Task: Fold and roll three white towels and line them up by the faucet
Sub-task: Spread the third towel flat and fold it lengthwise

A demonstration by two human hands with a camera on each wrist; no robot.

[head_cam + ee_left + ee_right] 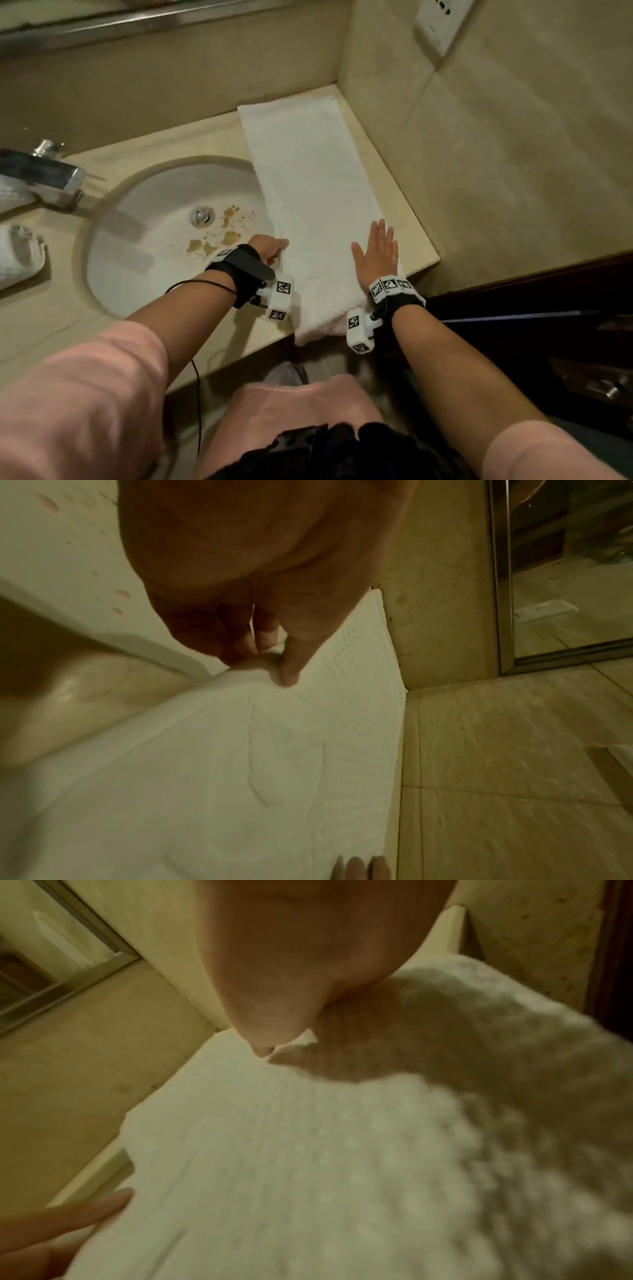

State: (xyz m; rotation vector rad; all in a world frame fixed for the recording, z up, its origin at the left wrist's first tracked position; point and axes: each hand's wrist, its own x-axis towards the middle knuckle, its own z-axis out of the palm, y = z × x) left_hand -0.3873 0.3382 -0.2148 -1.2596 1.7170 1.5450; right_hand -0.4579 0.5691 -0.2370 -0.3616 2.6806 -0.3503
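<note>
A long white towel (315, 192) lies folded into a strip on the counter right of the sink, from the back wall to the front edge, where its near end hangs over. My left hand (274, 248) pinches the towel's left edge (260, 669) between thumb and fingers at the sink's rim. My right hand (378, 250) lies flat, fingers straight, pressing the towel's right side near the front (308, 1150). A rolled white towel (20, 253) sits at the far left, another (10, 198) partly hidden behind the faucet (51, 178).
The white sink basin (144, 246) with brown stains and a metal drain (202, 216) lies left of the towel. Tiled walls close in the back and right. A mirror edge (102, 24) runs along the top. A dark wooden door (548, 325) stands past the counter's right end.
</note>
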